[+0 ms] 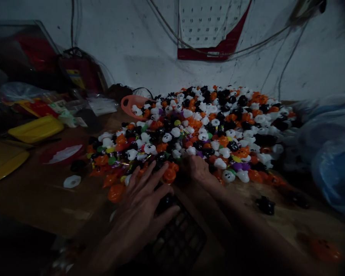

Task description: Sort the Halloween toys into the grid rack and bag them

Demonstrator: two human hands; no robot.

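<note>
A big heap of small plastic Halloween figures (195,134) in white, orange, black and purple spreads over the table. My left hand (140,203) lies at the front of the heap, palm down with fingers spread, touching an orange figure (169,173) near its fingertips. Fingers curled, my right hand (198,168) reaches into the front edge of the pile; what it holds, if anything, is hidden. Below my hands is a black lattice basket (181,234), partly covered by my left hand.
An orange scoop (128,107) rests at the heap's back left. Yellow trays (36,128) and a red dish (63,151) stand left. Clear plastic bags (330,153) crowd the right side. Loose black (265,205) and orange figures (324,249) lie front right. A calendar (209,27) hangs behind.
</note>
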